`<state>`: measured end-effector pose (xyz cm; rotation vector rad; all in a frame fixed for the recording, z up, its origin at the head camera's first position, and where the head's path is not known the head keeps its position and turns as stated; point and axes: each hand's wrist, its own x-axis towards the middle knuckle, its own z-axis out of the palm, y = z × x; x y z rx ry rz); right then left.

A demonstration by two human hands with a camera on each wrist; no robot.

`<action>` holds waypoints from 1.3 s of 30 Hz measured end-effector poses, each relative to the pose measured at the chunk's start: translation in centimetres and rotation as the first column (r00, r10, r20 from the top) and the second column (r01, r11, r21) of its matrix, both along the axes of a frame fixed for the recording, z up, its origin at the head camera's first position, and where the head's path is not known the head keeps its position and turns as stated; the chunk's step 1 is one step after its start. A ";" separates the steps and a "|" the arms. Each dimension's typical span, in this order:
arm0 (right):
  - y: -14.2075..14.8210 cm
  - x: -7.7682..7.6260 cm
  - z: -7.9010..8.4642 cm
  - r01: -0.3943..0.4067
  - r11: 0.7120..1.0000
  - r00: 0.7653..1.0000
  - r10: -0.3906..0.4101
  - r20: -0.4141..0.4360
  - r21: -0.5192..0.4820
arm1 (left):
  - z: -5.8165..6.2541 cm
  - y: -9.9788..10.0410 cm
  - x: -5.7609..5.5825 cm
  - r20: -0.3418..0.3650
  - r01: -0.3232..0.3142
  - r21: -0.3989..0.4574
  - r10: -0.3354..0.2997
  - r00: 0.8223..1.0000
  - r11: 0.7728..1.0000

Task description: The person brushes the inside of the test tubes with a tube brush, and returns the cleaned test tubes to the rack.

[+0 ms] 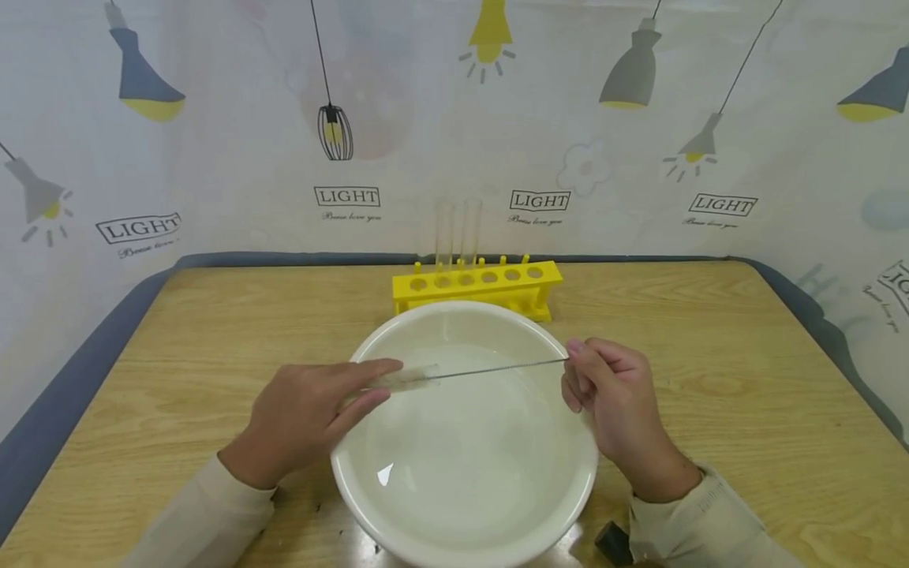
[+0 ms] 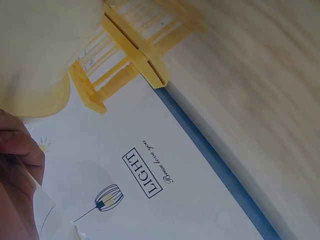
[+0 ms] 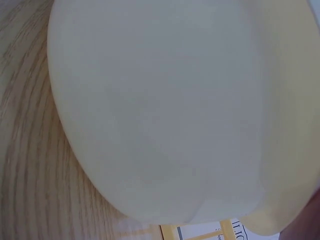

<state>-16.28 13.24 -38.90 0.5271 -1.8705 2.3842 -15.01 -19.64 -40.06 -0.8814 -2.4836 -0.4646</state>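
Over the white basin (image 1: 339, 481), my left hand (image 1: 301, 414) grips a clear glass test tube (image 1: 415, 378) between thumb and fingers, its mouth facing right. A test tube brush (image 1: 506, 368) runs into that mouth, bristles inside the glass and thin twisted wire outside. My right hand (image 1: 621, 394) pinches the wire's end above the basin's right rim. The left wrist view catches fingers (image 2: 20, 150) at its left edge beside the basin (image 2: 45, 50). The basin's wall (image 3: 160, 110) fills most of the right wrist view, so the brush is hidden there.
Behind the basin stands a yellow test tube rack (image 1: 476, 289) holding two upright clear test tubes, one here (image 1: 443, 237) and another beside it (image 1: 472, 237). A dark cylindrical object (image 1: 614, 544) lies by the right sleeve. A printed curtain (image 1: 440, 126) surrounds the wooden table (image 1: 746, 379).
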 end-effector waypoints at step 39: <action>-0.2 0.0 0.0 0.054 0.998 0.999 -0.054 0.000 -0.010 | 0.0 0.1 0.0 -0.007 -0.005 -0.005 0.005 1.000 1.000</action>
